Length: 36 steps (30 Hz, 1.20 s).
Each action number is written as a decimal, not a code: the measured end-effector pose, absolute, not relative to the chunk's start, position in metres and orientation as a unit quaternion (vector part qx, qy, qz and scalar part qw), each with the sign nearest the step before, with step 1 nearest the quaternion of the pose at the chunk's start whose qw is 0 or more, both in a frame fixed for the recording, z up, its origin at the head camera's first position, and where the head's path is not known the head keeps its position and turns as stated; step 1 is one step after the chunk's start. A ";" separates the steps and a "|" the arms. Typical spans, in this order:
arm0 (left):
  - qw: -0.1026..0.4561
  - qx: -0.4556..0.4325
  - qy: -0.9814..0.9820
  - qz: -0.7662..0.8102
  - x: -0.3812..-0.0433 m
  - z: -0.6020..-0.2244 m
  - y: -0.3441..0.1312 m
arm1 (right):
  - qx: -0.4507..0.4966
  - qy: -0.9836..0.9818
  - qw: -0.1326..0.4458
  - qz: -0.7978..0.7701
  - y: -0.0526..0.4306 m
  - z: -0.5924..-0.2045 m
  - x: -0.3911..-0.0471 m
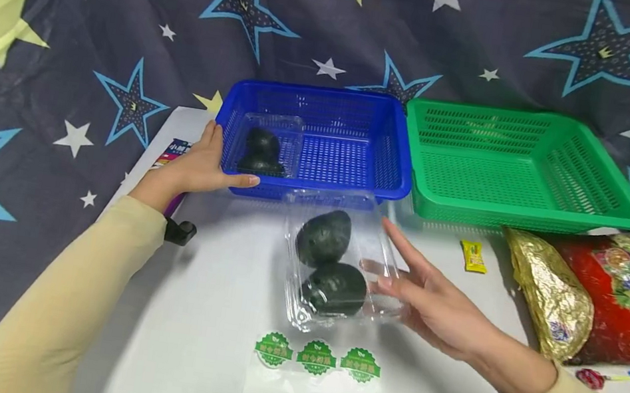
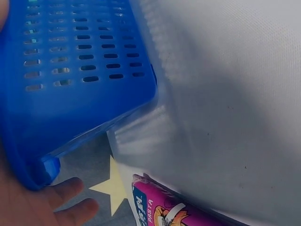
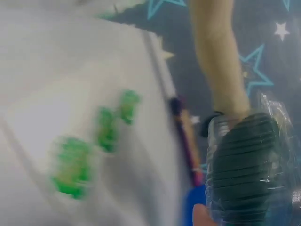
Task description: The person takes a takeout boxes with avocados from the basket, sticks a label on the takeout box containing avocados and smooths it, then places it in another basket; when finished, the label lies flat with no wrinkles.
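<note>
My right hand [image 1: 433,300] grips the right side of a clear plastic box [image 1: 360,220], held tilted above the table. Inside the box are two dark green avocados [image 1: 336,289]; one avocado [image 3: 247,169] fills much of it in the right wrist view. At the left front corner of a blue basket [image 1: 322,187], my left hand [image 1: 199,163] rests against the rim with straight fingers, thumb along the front edge. Another clear box [image 1: 292,146] with dark avocados [image 1: 262,145] lies in the basket's left part.
A green basket [image 1: 475,172] stands right of the blue one. Before it lie a yellow-wrapped candy [image 1: 472,255], a red and gold bag [image 1: 621,300] and a lollipop [image 1: 590,378]. A sheet with green stickers [image 1: 317,356] lies in front; a purple pasta packet [image 2: 164,207] sits at left.
</note>
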<state>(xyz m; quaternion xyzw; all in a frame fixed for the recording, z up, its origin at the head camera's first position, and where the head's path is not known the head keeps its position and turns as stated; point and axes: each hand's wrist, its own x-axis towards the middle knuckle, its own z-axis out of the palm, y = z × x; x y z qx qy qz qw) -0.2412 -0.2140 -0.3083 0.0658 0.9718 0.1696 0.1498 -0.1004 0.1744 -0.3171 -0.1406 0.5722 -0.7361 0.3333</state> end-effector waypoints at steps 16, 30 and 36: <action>0.160 0.063 0.970 0.172 -0.240 -0.308 -0.210 | -0.042 0.659 0.275 -0.699 0.176 -0.367 -0.096; 0.149 0.052 0.968 0.194 -0.241 -0.305 -0.214 | -0.066 0.756 0.259 -0.598 0.176 -0.359 -0.100; 0.084 0.071 0.976 0.186 -0.235 -0.306 -0.212 | -0.070 0.759 0.256 -0.595 0.178 -0.360 -0.099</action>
